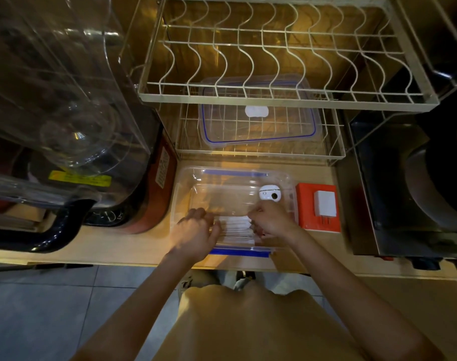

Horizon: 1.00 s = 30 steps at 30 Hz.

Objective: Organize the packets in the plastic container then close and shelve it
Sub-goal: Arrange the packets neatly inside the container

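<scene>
A clear plastic container (232, 182) with blue clips stands open on the wooden counter in front of me. White packets (235, 227) lie in a row at its near end. My left hand (196, 230) presses against the left end of the row, fingers curled. My right hand (270, 221) holds the right end of the row, with a small white device on a finger. The container's clear lid (258, 126) with a blue seal lies on the lower wire shelf behind the container.
A white wire dish rack (274, 61) overhangs the shelf. An orange box (318, 207) with a white charger stands right of the container. A clear-lidded appliance (66, 100) fills the left; a dark appliance (417, 191) sits at the right. The counter edge is close to me.
</scene>
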Available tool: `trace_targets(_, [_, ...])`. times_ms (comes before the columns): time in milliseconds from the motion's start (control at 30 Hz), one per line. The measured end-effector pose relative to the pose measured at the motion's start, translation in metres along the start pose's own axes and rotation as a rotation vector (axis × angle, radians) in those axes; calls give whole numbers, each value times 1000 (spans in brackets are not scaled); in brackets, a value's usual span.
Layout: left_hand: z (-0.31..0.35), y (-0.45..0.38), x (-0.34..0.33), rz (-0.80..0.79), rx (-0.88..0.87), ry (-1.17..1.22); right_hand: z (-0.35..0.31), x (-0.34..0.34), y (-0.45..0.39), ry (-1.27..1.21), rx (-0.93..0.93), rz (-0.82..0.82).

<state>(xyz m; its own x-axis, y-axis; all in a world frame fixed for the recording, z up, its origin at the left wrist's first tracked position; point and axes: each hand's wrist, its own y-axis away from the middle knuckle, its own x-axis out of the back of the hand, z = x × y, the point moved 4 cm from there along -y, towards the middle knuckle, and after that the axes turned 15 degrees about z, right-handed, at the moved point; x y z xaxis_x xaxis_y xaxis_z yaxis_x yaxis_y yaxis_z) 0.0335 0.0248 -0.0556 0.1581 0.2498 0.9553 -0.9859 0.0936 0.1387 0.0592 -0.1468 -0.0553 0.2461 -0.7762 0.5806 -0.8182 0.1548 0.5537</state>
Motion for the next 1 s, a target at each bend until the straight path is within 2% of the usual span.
trace_targets(67, [1,-1,0,-14,-36,10,-5,1,1,117,185,24])
trace_targets(167, [2,-2,-1,-82,-51,20,-7,-14,6,357,429,-116])
trace_targets(233, [5,-2,0,-121,-59,14,-4,-23,5,464,472,-161])
trace_targets(400, [13,-2,-4,-169,-63,16,-4,-30,0,674,599,-123])
trace_targets(600, [19,0,-4,-180,-34,35,-4,-28,2,666,621,-126])
trace_targets(767, [17,0,-4,-194,-7,43,-5,-24,0,573,559,-147])
trace_targets(900, [18,-1,0,-183,21,58,1,-15,-3,498,537,-49])
trace_targets(1000, [18,0,1,-181,60,58,9,-11,-2,485,534,-36])
